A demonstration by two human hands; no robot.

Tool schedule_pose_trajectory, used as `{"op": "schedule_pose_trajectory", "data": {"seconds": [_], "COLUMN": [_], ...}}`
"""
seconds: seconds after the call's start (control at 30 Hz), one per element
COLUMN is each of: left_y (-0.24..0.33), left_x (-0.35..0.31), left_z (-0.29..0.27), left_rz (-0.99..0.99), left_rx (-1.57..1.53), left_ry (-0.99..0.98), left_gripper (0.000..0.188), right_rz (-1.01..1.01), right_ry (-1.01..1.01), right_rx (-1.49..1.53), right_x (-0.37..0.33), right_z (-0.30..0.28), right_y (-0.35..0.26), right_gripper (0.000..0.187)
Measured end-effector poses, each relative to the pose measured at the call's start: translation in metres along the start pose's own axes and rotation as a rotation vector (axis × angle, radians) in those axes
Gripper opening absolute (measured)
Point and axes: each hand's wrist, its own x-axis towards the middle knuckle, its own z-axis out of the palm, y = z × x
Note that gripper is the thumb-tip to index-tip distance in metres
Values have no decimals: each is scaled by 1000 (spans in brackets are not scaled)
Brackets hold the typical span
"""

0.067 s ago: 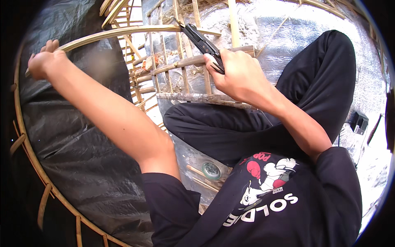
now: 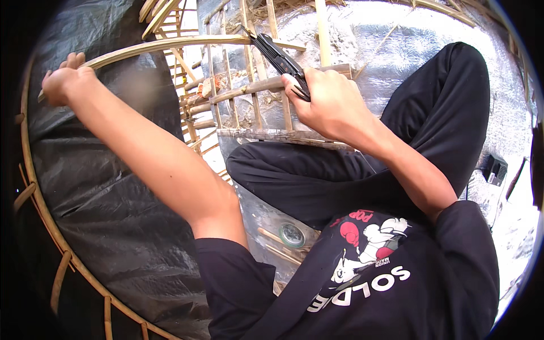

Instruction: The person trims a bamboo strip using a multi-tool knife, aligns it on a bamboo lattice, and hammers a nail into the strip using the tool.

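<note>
"What's nearest?"

"A round roll [image 2: 292,234], on the person's side of the slatted frame [image 2: 249,88]. Over the frame, the right hand [image 2: 331,102] is wrapped round a black hand tool [image 2: 276,55]."

"And the wooden strip [image 2: 170,43]?"

"It arches across the frame's far part and runs out past its left side; the tool's head appears to meet it."

"The left hand [image 2: 63,82]?"

"Well left of the frame, at the strip's outer end. I can't tell whether it grips or only braces."

"How will the strip handle?"

"Light and springy, I'd judge, perhaps splintery if bent hard. Best held near that outer end and where it crosses the frame, clear of the tool's head."
</note>
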Motion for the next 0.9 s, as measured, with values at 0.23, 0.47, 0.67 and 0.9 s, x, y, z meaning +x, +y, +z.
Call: {"op": "schedule_pose_trajectory", "data": {"seconds": [0.23,0.47,0.67,0.9], "left_y": [-3,-17,-27,6], "left_x": [-5,4,15,-9], "left_z": [16,28,27,-9], "left_rz": [-37,-87,-103,29], "left_rx": [-8,24,47,27], "left_ry": [38,18,-9,5], "left_gripper": [25,24,30,34], "right_rz": [61,12,69,53], "right_ry": [-70,-23,-85,-112], "right_rx": [17,48,87,99], "right_x": [1,-5,-10,-16], "right_z": [-9,-11,-16,-21], "right_y": [-6,0,4,1], "right_gripper": [53,51,48,44]}}
